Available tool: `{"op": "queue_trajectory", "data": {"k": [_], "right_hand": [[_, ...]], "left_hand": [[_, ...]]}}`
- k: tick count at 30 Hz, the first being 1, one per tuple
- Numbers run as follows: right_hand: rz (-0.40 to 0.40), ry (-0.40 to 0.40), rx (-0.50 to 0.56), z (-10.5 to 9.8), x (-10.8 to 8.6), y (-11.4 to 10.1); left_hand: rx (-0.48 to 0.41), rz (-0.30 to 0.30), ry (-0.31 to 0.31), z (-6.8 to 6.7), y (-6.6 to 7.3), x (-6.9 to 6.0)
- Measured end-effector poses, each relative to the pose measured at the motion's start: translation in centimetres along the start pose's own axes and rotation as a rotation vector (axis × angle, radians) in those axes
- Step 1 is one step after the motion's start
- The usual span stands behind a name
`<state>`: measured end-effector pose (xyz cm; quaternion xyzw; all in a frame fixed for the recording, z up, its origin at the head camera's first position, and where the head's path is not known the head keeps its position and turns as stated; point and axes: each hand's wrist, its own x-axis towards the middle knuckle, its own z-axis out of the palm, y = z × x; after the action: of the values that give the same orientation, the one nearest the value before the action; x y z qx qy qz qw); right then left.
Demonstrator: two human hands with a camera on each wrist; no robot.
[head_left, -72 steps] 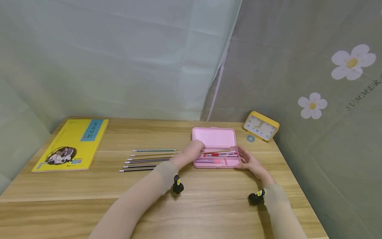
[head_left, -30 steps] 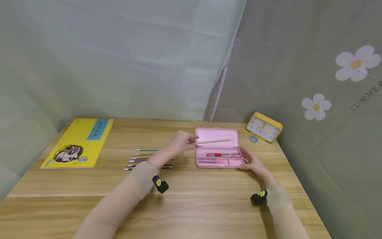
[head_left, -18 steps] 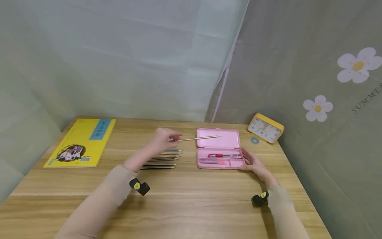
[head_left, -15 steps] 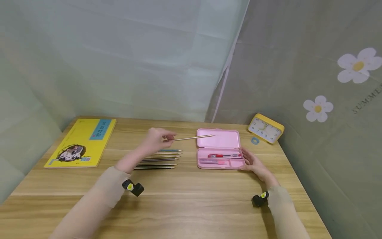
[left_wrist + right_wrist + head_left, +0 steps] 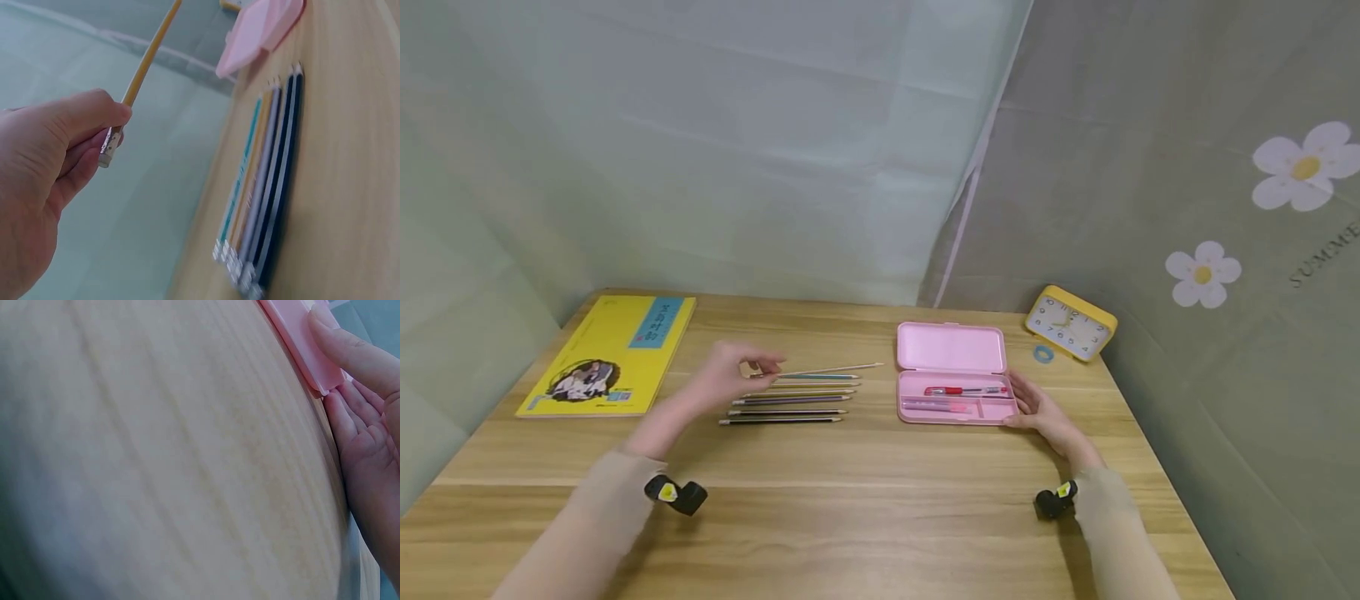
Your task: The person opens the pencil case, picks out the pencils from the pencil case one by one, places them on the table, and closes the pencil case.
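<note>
My left hand [image 5: 726, 375] pinches a yellow pencil [image 5: 842, 367] near its eraser end, between thumb and fingers. In the left wrist view this pencil [image 5: 149, 59] slants upward, raised off the table. Just below it in the head view lies a row of several pencils [image 5: 805, 400], side by side with tips to the right. The pink pencil case [image 5: 951, 346] stands open, holding a red-capped pen [image 5: 955, 391] and a pink pen [image 5: 932, 406]. My right hand [image 5: 1048, 421] holds the case's right end, thumb at the front and fingers along the side.
A yellow book [image 5: 602, 358] lies at the table's left side. At the back right corner stands a yellow alarm clock [image 5: 1071, 323], with a small blue ring [image 5: 1043, 354] in front of it. Curtains hang behind the wooden table [image 5: 880, 500] and along its right.
My left hand has lifted the yellow pencil out of the case and carried it left, then lower, above the pencil row. My right hand has stayed at the case.
</note>
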<state>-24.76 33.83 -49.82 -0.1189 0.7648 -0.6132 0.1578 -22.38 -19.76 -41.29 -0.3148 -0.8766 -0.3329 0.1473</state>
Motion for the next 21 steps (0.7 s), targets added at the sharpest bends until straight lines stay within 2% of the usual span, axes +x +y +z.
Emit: {"op": "queue_trajectory", "data": {"k": [7, 13, 16, 21], "right_hand": [[-0.011, -0.008, -0.002, 0.0, 0.0, -0.2], [-0.009, -0.009, 0.016, 0.0, 0.0, -0.2], [-0.015, -0.013, 0.026, 0.0, 0.0, -0.2], [-0.018, -0.014, 0.023, 0.0, -0.1, -0.3]], "left_hand": [[-0.031, -0.138, -0.110, -0.6, -1.3, -3.0], [-0.068, -0.234, -0.202, -0.6, -2.1, -4.9], [-0.075, -0.260, -0.247, -0.4, -2.5, -5.3], [-0.100, -0.258, -0.289, 0.1, -3.0, -5.7]]}}
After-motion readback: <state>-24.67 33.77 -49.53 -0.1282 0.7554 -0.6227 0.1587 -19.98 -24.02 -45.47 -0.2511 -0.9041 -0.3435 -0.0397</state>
